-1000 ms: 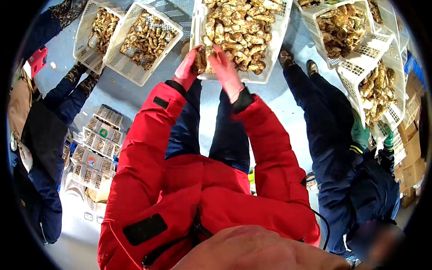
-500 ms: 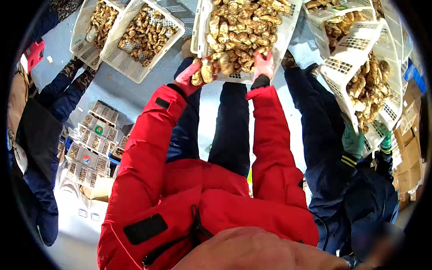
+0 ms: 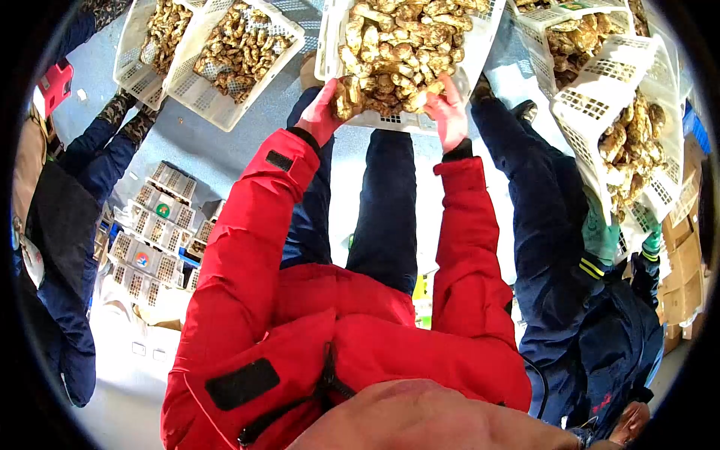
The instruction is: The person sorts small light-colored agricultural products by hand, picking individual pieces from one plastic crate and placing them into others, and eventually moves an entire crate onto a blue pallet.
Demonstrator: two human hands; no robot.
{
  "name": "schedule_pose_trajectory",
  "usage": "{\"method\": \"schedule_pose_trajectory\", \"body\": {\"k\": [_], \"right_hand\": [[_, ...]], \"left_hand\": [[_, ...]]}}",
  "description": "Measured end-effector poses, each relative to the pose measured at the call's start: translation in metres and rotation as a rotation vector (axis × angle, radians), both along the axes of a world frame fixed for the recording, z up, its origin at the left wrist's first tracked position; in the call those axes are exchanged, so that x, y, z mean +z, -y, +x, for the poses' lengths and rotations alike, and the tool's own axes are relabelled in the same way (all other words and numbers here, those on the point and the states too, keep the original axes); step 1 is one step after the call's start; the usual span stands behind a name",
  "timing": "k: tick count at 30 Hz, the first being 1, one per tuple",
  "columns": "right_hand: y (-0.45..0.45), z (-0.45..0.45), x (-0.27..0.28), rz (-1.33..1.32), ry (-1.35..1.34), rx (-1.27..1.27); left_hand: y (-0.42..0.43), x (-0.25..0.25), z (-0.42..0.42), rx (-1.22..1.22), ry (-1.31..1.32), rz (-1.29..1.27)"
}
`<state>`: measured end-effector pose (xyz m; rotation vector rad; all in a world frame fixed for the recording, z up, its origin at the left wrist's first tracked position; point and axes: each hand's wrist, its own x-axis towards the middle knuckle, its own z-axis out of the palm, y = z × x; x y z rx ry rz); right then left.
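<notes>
Single head-worn view, facing steeply down and forward: red jacket (image 3: 420, 356) very near, white crate (image 3: 481, 56) farther off; wide, rounded field.

Your jacket (image 3: 442, 360) is bright red, with black cuffs (image 3: 459, 150) and a black chest patch (image 3: 242, 383), over navy trousers (image 3: 386, 217). The mushrooms (image 3: 409, 52) in front of you are mottled — golden brown over cream — and their crate (image 3: 485, 56) is white. On your right, a co-worker's gloves (image 3: 598, 234) are green, the navy sleeve (image 3: 574, 296) ringed with yellow stripes (image 3: 591, 268); on your left, the boots (image 3: 137, 127) show brown camouflage.
</notes>
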<state>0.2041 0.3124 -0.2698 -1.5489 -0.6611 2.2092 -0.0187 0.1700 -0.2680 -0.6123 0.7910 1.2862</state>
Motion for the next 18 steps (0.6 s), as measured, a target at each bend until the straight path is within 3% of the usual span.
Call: {"method": "schedule_pose_trajectory", "body": {"k": [3,4,6,7,8,9,10,12,14,16,18], "right_hand": [[0.02,-0.038,0.056,0.054,-0.131,0.255],[0.032,-0.054,0.074,0.071,-0.036,0.376],[0.04,-0.069,0.098,0.527,0.176,0.765],[0.04,-0.07,0.1,0.469,0.222,0.631],[0.041,-0.069,0.104,0.413,0.262,0.494],[0.027,-0.074,0.119,0.144,0.367,0.352],[0.029,-0.051,0.076,0.632,0.697,0.589],[0.022,-0.026,0.024,0.992,0.821,0.751],[0.023,-0.023,0.015,0.932,1.006,1.154],[0.02,-0.03,0.003,0.821,1.123,1.359],[0.021,-0.026,0.01,0.815,1.009,1.134]], "left_hand": [[0.0,-0.004,0.009,-0.051,0.053,0.075],[-0.002,0.004,0.015,-0.062,0.036,0.077],[-0.004,0.015,0.021,-0.068,0.126,0.173],[-0.004,0.021,0.021,-0.059,0.165,0.064],[-0.005,0.025,0.028,0.011,0.133,0.128],[-0.002,0.031,0.026,-0.008,0.149,0.15],[0.0,0.037,0.026,-0.026,0.169,0.175],[-0.002,0.047,0.021,0.027,0.283,0.183],[0.005,0.055,0.019,0.028,0.215,0.183],[0.01,0.062,0.014,0.043,0.216,0.194],[0.011,0.079,0.008,0.051,0.196,0.191]]}}
